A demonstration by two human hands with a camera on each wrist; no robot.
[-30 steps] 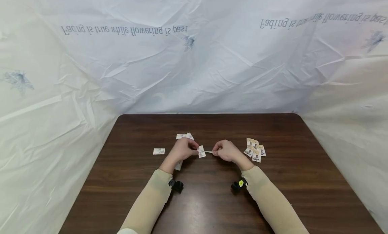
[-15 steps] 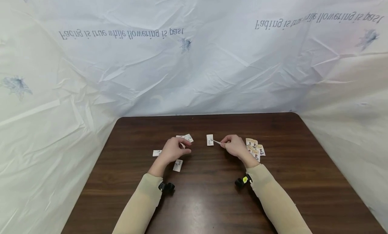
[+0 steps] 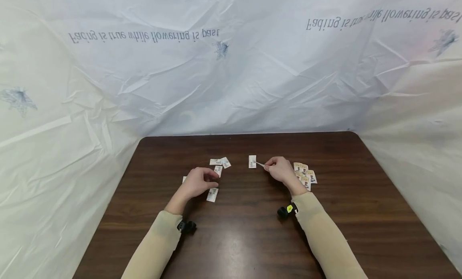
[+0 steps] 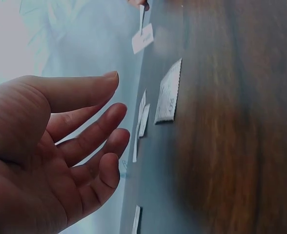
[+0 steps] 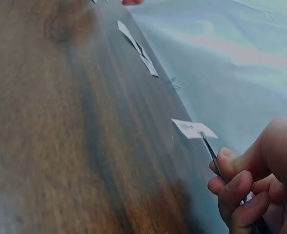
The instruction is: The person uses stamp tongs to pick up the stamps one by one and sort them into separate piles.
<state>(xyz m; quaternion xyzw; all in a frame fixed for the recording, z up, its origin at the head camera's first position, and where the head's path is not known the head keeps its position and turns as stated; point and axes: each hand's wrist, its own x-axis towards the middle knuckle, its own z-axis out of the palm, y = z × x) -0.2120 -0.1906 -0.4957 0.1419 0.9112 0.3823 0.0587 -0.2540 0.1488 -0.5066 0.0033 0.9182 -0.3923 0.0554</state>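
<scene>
"Your left hand (image 3: 197, 182) hung near the white packets (image 3: 212, 195) on the table (image 3: 231, 231), its fingers gently bent and well apart from the thumb."

"And your right hand (image 3: 281, 170) pinched the tweezers (image 5: 212, 152), whose tips held one packet (image 3: 252, 161) out to that hand's left."

"What did the packets contain?"

"Their insides were hidden from view. The yellow-topped pile (image 3: 305, 176) lay just beside your right hand."

Your left sleeve (image 3: 153, 241) and right sleeve (image 3: 325, 233) are appearing long, plain and pale beige. At their ends you are wearing small black units: the left wrist camera (image 3: 187, 227) is showing dark throughout, while the right wrist camera (image 3: 283, 212) is bearing a yellow-green patch (image 3: 289, 208). Your left hand (image 3: 196, 182) and right hand (image 3: 282, 170) are showing bare.
</scene>
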